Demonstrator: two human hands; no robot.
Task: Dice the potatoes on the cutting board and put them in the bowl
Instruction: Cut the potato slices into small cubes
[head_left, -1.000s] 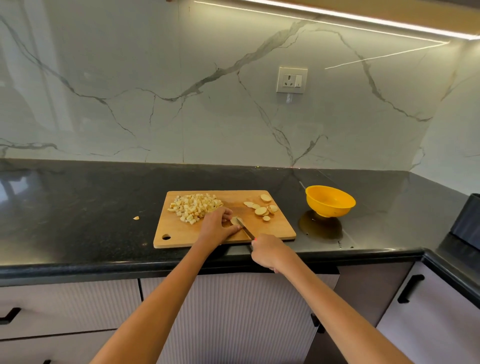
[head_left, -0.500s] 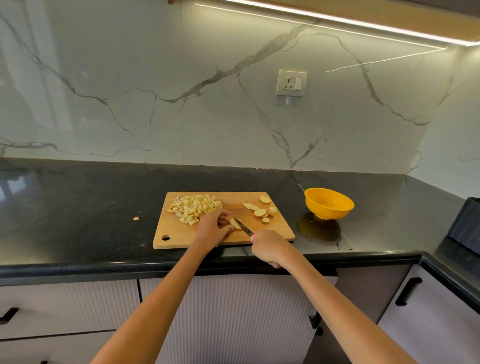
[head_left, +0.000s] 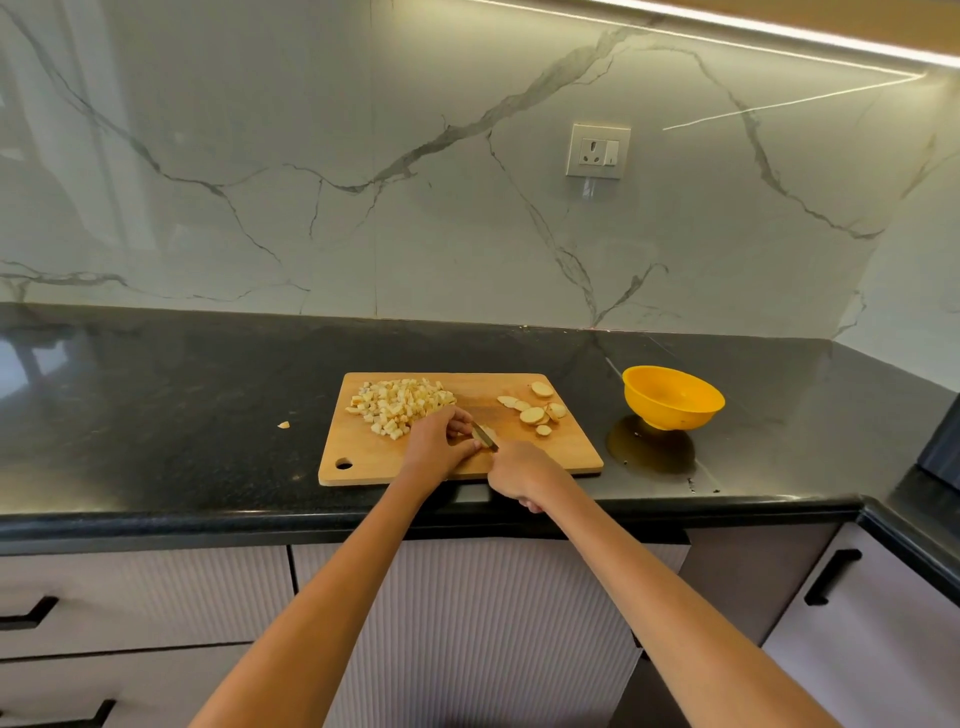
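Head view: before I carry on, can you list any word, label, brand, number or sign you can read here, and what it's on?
None can be read.
Wall socket: no lettering shows; any marks are too small to tell.
Yellow bowl: plain, no label visible.
Cutting board: bare wood, no brand visible.
Knife: mostly hidden by the hands, no marking legible.

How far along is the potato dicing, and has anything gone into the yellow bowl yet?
Partly done. A pile of diced potato sits at the cutting board's left end. In hand: the left hand steadies a slice while the right hand works the knife through it. Left: the potato slices at the right end, then moving everything to the yellow bowl, which looks empty.
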